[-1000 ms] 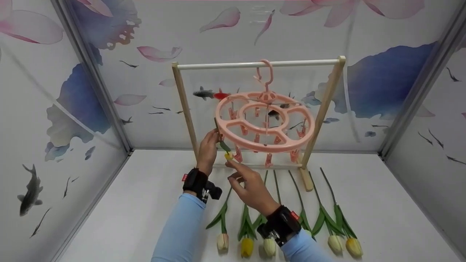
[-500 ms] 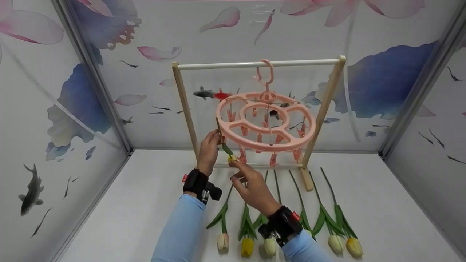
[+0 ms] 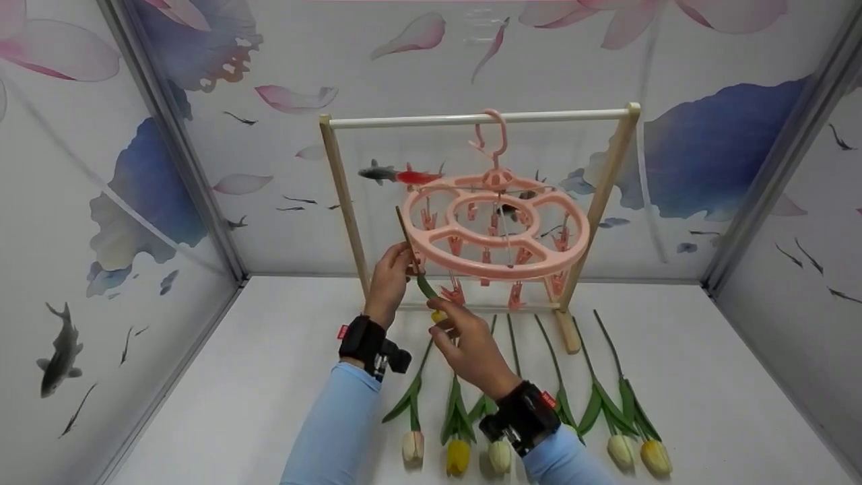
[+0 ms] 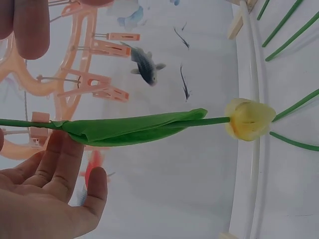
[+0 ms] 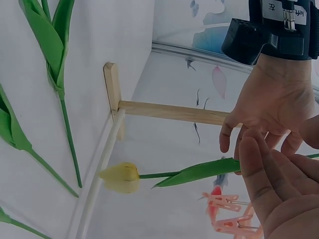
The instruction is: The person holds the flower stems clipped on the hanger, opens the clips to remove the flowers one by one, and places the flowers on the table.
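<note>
A pale yellow tulip [image 4: 250, 119] hangs head down, its green leaf [image 4: 139, 128] folded along the stem. My left hand [image 3: 387, 286] is at the left edge of a round pink clip hanger [image 3: 498, 271] and pinches the stem near the leaf base, beside a pink clothes peg [image 4: 40, 129]. The thumb's grip is mostly hidden. My right hand [image 3: 475, 350] is close on the other side of the tulip, fingers extended and overlapping the leaf in the right wrist view. Its fingertips [image 4: 31, 30] show apart from the stem in the left wrist view.
The hanger hooks over the white bar of a wooden stand [image 3: 611, 158], with several pink pegs [image 3: 516, 295] dangling below. Several tulips, among them a yellow one [image 3: 458, 458], lie in a row on the white table [image 3: 229, 404]. Printed walls [image 3: 283, 40] enclose the table.
The hanger has swung slightly right and its pegs have swayed. The tulip's head has shifted right and down. My right hand has moved slightly right, and my left hand slightly right with the stem.
</note>
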Action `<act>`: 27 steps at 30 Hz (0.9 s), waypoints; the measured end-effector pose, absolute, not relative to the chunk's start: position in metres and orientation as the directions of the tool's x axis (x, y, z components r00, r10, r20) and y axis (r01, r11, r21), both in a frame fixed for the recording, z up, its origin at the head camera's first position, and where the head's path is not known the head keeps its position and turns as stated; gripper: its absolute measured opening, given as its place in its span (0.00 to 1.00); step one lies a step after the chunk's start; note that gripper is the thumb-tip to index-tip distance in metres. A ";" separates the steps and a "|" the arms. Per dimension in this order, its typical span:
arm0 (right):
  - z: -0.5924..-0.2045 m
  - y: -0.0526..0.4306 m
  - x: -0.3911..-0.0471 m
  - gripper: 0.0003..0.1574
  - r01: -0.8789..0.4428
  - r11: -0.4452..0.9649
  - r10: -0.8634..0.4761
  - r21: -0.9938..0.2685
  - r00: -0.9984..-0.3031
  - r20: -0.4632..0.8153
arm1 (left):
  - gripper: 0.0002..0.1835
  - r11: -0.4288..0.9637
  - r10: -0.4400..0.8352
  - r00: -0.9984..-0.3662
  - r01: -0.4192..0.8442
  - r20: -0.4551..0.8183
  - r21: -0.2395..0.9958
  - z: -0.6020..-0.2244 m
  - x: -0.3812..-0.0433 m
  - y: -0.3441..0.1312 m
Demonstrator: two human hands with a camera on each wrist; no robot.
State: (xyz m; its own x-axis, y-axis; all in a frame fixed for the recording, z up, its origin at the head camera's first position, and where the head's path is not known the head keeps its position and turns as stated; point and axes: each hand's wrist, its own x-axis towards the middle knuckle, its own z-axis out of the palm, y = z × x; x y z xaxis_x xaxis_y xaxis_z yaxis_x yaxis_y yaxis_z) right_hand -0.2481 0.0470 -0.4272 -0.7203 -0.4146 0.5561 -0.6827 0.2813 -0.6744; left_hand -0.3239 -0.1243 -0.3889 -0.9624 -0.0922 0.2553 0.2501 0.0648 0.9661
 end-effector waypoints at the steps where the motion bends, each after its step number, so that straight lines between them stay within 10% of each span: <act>1: -0.427 0.047 -0.248 0.27 -0.684 0.281 -0.416 -0.673 -0.719 0.557 | 0.20 0.064 -0.090 -0.962 0.251 0.256 0.966 -0.389 -0.324 -0.125; 27: -0.427 0.052 -0.256 0.26 -0.656 0.359 -0.303 -0.664 -0.755 0.582 | 0.13 -0.025 0.065 -0.916 0.396 0.397 0.918 -0.381 -0.297 -0.106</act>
